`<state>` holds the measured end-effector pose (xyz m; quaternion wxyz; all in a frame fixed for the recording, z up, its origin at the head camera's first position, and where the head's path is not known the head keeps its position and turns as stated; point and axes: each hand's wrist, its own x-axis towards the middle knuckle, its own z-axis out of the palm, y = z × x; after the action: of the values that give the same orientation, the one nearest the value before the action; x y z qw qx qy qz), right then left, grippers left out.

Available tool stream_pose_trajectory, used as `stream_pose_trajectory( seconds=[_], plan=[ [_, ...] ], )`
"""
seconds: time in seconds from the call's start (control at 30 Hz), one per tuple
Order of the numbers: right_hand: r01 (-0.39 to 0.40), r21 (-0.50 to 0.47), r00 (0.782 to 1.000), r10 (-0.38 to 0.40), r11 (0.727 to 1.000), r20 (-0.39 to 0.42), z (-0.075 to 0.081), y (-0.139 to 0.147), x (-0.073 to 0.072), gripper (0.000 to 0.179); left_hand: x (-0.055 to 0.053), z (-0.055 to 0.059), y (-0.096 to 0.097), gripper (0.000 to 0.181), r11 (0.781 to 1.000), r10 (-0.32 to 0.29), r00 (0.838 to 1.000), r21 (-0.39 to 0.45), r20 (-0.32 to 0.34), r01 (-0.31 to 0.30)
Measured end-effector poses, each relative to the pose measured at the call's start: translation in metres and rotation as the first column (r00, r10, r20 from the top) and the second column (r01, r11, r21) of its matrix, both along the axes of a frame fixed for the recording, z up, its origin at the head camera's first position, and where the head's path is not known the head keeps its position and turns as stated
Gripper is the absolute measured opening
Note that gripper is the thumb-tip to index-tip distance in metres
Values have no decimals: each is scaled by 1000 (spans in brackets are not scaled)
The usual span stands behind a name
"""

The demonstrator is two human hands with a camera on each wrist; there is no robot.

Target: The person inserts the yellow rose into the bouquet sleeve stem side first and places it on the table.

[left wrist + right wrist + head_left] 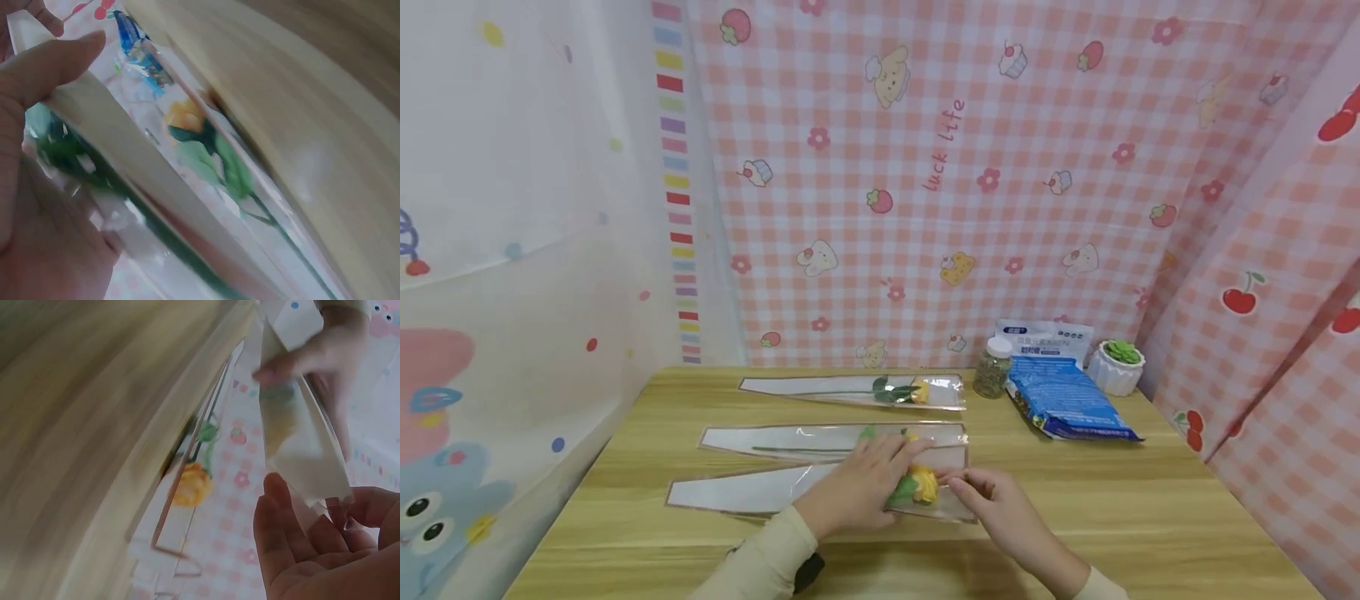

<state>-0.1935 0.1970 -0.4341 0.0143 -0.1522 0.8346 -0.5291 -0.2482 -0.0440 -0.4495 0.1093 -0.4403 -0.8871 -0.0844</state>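
Observation:
A long tapered clear flower sleeve [730,493] with a white backing and pinkish edges is nearest the person. Inside it a yellow artificial rose [925,485] shows at the wide right end. My left hand [867,483] grips the sleeve around its middle, thumb on the white backing [115,115] in the left wrist view. With thumb and fingers, my right hand [1003,510] pinches the clear film at the wide end, beside the bloom. The right wrist view has the sleeve [306,456] raised off the table between both hands.
Behind lie a second sleeved rose [737,437], partly covered by my left hand, and a third [797,386] farther back. At the back right stand a white-lidded jar [992,371], a blue bag [1063,396], a pale pouch [1048,340] and a potted succulent [1117,371]. Curtains enclose the wooden table [625,467].

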Motion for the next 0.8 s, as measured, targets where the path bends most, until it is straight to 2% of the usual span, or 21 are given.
stream_pose_trajectory(
  seconds=[0.07, 0.13, 0.2, 0.27, 0.33, 0.5, 0.6, 0.7, 0.8],
  plan=[
    [36, -6, 998, -35, 999, 55, -2, 3, -2, 31, 0, -4, -10, 112, 1000, 18, 997, -16, 72, -17],
    [70, -22, 992, -68, 997, 107, -5, 7, -4, 31, 0, -7, -22, 115, 999, 49, 985, -29, 164, -45],
    [85, -27, 986, -80, 996, 144, -8, 12, -5, 32, 0, -9, -34, 116, 997, 78, 966, -38, 245, -71],
    [81, -39, 982, -73, 996, 176, -11, 17, -6, 33, 0, -9, -45, 119, 994, 109, 940, -29, 322, -105],
    [72, -47, 978, -61, 996, 199, -14, 23, -7, 33, 0, -8, -55, 121, 991, 132, 920, -18, 369, -135],
    [24, -43, 968, -13, 999, 249, -27, 34, -11, 31, 4, -11, -70, 122, 984, 167, 881, -25, 443, -175],
    [-21, -53, 955, 36, 998, 296, -34, 39, -12, 31, 8, -13, -75, 119, 985, 171, 867, -48, 468, -168],
    [-38, -59, 944, 55, 998, 325, -38, 42, -12, 34, 10, -13, -78, 120, 985, 172, 869, -68, 464, -159],
    [-18, -51, 935, 35, 999, 352, -37, 47, -12, 41, 9, -10, -80, 125, 987, 157, 875, -64, 458, -144]
  ],
)
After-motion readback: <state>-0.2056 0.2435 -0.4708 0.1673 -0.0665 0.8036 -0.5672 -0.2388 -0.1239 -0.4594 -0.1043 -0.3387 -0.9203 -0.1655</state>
